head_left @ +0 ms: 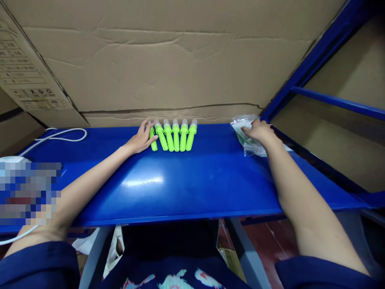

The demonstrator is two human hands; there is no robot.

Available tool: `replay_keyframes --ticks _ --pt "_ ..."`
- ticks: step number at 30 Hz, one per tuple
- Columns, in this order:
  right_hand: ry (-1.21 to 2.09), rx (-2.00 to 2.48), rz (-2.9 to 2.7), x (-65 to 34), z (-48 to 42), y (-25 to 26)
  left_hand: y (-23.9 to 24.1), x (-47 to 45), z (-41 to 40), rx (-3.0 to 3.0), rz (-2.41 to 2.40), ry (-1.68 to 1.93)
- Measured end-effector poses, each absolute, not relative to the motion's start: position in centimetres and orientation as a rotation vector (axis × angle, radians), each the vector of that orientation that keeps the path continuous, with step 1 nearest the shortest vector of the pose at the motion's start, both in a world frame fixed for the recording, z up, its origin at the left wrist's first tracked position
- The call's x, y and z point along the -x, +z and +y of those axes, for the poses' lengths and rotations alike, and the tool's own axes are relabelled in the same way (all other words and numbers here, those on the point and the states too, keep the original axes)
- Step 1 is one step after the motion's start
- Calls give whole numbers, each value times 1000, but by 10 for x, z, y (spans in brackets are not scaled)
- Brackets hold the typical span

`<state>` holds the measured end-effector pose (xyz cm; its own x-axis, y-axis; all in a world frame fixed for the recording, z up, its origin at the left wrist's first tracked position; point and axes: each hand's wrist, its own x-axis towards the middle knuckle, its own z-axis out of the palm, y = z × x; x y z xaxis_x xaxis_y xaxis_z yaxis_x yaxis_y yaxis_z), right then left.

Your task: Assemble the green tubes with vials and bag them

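Observation:
Several bright green markers with clear caps (173,135) lie side by side in a row at the back of the blue shelf (186,180). My left hand (140,138) lies flat beside the row, fingers stretched out and touching the leftmost marker. My right hand (259,130) rests on a pile of clear plastic bags (248,138) at the back right; its fingers are curled down onto the top bag.
A large cardboard sheet (168,60) stands behind the shelf. A white cable (60,136) runs along the left side to a white object (12,159). A blue metal frame (331,100) rises at the right. A blurred patch covers the left front.

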<state>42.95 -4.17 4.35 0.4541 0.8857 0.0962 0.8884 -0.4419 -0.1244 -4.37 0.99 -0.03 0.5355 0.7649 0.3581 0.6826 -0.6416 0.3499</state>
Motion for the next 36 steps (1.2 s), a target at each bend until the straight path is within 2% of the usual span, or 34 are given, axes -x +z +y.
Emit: replay_keyframes --ticks 5,16,23,26,30,33,36 --pt "126 2694 -1611 -427 -35 35 15 49 1 -2775 1245 687" --pt "-311 2388 -1696 -386 -63 55 25 42 -23 -2915 1210 853" --pt "-532 1960 -1793 -348 -72 50 24 28 -37 -2828 1159 915" --pt "-504 1624 -1845 -327 -76 48 20 14 -40 -2605 1077 1035" --pt "-275 1221 -1894 -287 -81 42 19 -15 -44 -1935 945 1002" --pt "-178 1106 -1991 -256 -90 40 26 -34 -48 -1539 800 999" --pt "-146 1162 -2100 -235 -102 45 34 -42 -49 -1300 750 1188"
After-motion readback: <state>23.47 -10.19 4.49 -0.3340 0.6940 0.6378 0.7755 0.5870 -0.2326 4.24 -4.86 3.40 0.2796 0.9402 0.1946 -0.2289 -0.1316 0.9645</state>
